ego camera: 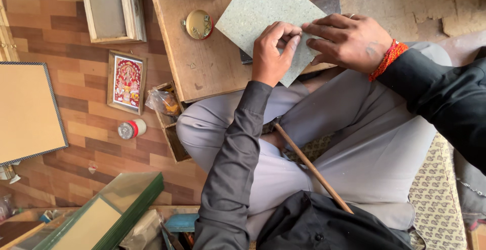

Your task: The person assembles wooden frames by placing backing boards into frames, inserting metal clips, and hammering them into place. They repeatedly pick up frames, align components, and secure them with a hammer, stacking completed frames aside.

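hands, left (271, 52) and right (347, 40), pinch the grey board's (263, 12) edge on the wooden table (187, 62).

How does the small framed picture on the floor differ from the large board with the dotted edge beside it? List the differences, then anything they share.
1. The small framed picture shows a colourful red image; the large board is plain tan.
2. The picture has a wooden frame; the board has a thin dark dotted border.
3. The picture is much smaller and fully in view; the board is cut off by the left edge.

Both are rectangular and lie on the wood-patterned floor.
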Demonstrator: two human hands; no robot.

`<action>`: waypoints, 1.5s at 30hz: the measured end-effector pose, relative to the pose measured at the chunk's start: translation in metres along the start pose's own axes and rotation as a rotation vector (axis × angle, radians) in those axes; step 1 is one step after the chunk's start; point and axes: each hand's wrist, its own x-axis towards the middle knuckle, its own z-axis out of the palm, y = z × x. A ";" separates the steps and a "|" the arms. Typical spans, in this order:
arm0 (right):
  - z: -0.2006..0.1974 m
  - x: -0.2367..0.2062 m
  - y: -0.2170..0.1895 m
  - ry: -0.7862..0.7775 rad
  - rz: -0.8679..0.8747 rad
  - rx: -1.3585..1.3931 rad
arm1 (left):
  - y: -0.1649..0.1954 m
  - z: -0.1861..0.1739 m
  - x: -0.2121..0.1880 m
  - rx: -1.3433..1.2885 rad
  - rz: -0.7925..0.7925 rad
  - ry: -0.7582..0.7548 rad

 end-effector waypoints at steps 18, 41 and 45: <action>-0.001 0.013 -0.012 0.064 0.248 0.135 | 0.000 0.012 -0.027 0.414 0.100 0.121; -0.087 -0.116 -0.206 -0.333 1.233 1.099 | -0.024 0.042 -0.014 0.548 -0.047 0.305; -0.097 -0.127 -0.188 0.242 0.906 0.706 | -0.020 0.042 -0.013 0.555 -0.064 0.301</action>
